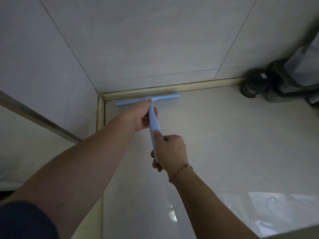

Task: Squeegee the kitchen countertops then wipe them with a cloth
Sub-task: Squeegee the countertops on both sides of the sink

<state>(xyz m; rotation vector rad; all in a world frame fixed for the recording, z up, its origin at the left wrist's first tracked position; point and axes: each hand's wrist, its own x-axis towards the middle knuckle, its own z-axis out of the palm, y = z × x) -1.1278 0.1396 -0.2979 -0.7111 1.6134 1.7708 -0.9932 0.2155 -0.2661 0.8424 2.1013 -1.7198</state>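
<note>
Blue plastic T-shaped squeegee (pixel 151 116) at glossy pale stone countertop (pixel 224 144) back corner; left hand (pixel 143 116) wrapped near blade, right hand (pixel 170 152) clasps handle end (light, stiff tool, likely slippery when wet).

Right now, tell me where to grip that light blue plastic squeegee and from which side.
Grip the light blue plastic squeegee on its long handle, from the near end. The blade lies against the back ledge, so the handle points toward you. The right hand already holds its lower end; the left hand holds near the blade.
</note>
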